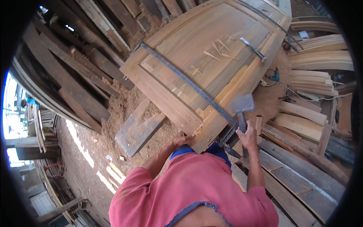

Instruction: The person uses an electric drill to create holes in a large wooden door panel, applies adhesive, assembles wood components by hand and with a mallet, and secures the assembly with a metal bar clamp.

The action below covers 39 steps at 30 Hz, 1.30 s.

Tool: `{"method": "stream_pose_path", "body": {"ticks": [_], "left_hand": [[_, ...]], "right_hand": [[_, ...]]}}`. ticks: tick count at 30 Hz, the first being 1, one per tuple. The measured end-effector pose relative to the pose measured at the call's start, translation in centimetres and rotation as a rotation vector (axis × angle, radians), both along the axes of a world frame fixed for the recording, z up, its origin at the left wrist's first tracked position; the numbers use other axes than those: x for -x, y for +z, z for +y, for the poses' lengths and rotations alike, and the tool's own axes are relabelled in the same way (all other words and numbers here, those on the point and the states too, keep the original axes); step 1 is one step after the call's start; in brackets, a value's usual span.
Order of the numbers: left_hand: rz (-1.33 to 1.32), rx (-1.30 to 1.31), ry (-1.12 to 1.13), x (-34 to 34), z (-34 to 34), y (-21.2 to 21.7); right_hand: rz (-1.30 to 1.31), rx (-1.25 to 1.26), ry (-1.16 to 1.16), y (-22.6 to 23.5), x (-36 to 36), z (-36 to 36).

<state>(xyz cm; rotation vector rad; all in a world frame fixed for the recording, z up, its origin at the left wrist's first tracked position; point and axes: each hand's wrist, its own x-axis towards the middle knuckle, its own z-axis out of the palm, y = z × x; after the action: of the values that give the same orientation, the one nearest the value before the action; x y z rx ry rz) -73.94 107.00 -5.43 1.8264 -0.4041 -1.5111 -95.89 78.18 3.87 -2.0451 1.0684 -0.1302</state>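
Note:
In front of me lies a large panelled wooden door (211, 34). My right hand (247, 136) grips the handle of a mallet (242, 103) with a grey block head, raised beside the door's near right corner. At the near end, my left hand (182, 139) has its fingers closed against the door's edge; what they pinch, if anything, is too small to make out. A long metal bar clamp (181, 77) crosses the door, its screw end close to my right hand. Several tapered wooden pegs (216, 48) and a chisel (254, 50) rest on the door.
A second bar clamp (261, 15) spans the far end. A loose board (138, 130) lies on shavings at the left. Dark planks (68, 64) lean at the far left; curved wood pieces (317, 56) and stacked boards (298, 178) fill the right. A cable (310, 97) runs there.

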Motion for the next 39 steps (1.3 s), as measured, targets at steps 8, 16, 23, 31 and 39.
{"method": "stream_pose_path", "body": {"ticks": [8, 16, 23, 31, 39], "left_hand": [[0.038, -0.046, -0.021, -1.1, 1.4, -0.1], [-0.326, 0.238, -0.900, -15.8, -7.2, 3.2], [-1.334, 0.728, -0.287, -28.8, -29.0, -5.0], [-1.183, 0.419, -0.360, -27.4, -32.6, -5.1], [0.208, 0.670, 0.175, -22.2, -21.5, -2.5]], "right_hand": [[0.474, 0.002, -0.044, -1.1, -1.6, 13.4], [0.496, -0.132, -0.186, -3.1, -4.9, 14.0], [0.541, -0.217, -0.284, -4.1, -8.2, 14.0], [0.591, -0.218, -0.295, -4.2, -7.2, 14.0], [0.486, -0.164, -0.243, -5.6, -5.9, 14.1]]}}
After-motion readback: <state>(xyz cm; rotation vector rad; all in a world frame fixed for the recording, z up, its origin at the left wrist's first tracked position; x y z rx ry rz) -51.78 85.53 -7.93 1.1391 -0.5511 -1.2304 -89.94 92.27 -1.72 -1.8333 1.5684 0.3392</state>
